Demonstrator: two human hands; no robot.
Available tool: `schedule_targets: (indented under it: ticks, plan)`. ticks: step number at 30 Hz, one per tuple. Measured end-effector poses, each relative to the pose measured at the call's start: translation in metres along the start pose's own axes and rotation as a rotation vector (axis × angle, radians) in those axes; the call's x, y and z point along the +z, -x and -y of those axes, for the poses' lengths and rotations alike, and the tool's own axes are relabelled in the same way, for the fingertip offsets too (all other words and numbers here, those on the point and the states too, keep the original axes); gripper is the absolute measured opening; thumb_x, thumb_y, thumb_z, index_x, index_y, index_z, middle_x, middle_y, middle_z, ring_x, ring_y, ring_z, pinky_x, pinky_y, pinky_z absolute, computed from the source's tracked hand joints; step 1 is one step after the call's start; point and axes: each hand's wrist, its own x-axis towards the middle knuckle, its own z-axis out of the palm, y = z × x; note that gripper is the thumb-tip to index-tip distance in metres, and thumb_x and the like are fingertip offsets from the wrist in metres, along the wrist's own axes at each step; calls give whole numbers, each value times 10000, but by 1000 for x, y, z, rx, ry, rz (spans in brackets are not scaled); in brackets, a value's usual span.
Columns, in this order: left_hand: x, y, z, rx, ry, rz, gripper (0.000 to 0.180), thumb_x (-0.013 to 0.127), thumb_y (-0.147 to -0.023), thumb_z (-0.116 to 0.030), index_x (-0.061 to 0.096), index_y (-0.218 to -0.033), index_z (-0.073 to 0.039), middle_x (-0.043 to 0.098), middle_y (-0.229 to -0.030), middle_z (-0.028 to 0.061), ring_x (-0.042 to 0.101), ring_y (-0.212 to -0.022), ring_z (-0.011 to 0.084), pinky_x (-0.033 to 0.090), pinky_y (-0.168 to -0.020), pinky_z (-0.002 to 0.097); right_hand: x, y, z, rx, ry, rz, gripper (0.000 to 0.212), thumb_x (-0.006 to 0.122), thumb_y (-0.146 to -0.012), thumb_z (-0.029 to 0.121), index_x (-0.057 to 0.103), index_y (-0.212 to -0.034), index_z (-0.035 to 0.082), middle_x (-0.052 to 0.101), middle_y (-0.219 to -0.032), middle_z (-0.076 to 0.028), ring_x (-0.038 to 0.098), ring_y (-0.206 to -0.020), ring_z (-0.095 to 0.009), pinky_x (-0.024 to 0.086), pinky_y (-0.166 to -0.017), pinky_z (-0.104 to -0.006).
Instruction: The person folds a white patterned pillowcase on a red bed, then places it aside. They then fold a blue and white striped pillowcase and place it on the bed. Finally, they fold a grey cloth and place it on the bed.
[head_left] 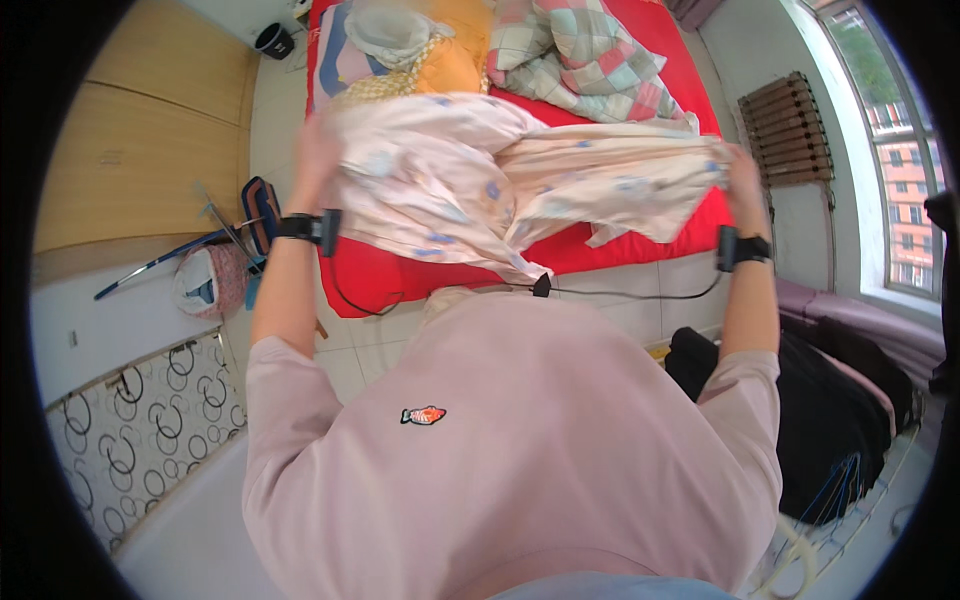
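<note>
A pale pink patterned garment (440, 190) with small blue patches, its shape like pajama trousers, is stretched out sideways above the near part of the bed. At its left end my left hand (318, 155) is closed on the cloth, smeared by motion. My right hand (741, 175) grips the other end, off the right side of the bed, with its fingers partly hidden. Between the hands the fabric sags in loose folds, and one part hangs down toward me at the bed's front edge. Each wrist wears a black band with a small box and cable.
Under the garment lies a red bed sheet (360, 285). A checked quilt (590, 65) and a yellow-orange cloth heap (450, 60) lie at the far end. Leftward stand a wooden wardrobe (150, 150), a pink basket (225, 280) and a black bin (274, 41). Dark clothes (830, 430) are piled at right.
</note>
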Motion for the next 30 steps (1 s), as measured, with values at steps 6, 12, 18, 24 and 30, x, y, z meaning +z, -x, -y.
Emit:
schedule_targets:
  ticks: [6, 12, 18, 24, 30]
  plan:
    - [-223, -37, 69, -163, 131, -428, 274, 565, -840, 41, 705, -1075, 23, 741, -953, 107, 682, -790, 201, 559, -741, 340, -229, -98, 60, -244, -210, -435, 257, 586, -1021, 80, 616, -1271, 29, 668, -1164, -132, 683, -1017, -239, 583, -809, -390]
    - [-249, 15, 123, -254, -252, -369, 170, 613, -973, -112, 704, -1056, 6, 751, -907, 161, 725, -807, 290, 558, -730, 409, -294, -125, 49, -325, -271, -611, 219, 594, -1035, 86, 611, -1242, 17, 675, -1060, -125, 692, -899, -223, 594, -733, -361]
    - [-148, 69, 149, -465, -434, 14, 259, 615, -967, -172, 787, -1122, -58, 757, -1041, 247, 728, -1011, 448, 573, -886, 492, -264, -100, 51, -146, -253, -489, 205, 560, -1067, 126, 607, -1210, -12, 640, -1169, -130, 651, -974, -259, 570, -773, -417]
    - [-118, 54, 131, -439, -295, -90, 278, 586, -1040, -255, 747, -1113, -41, 757, -977, 248, 762, -884, 411, 596, -787, 496, -261, -83, 40, 68, -235, -579, 205, 624, -1046, 187, 679, -1180, 42, 713, -1124, -97, 682, -999, -262, 570, -791, -437]
    - [-144, 88, 200, -739, 167, 29, 279, 652, -1057, -280, 722, -1007, -14, 716, -790, 98, 727, -674, 206, 583, -567, 361, -256, -33, 3, 50, -67, -403, 258, 620, -992, 139, 701, -1211, 31, 714, -1129, -104, 707, -1055, -318, 575, -912, -492]
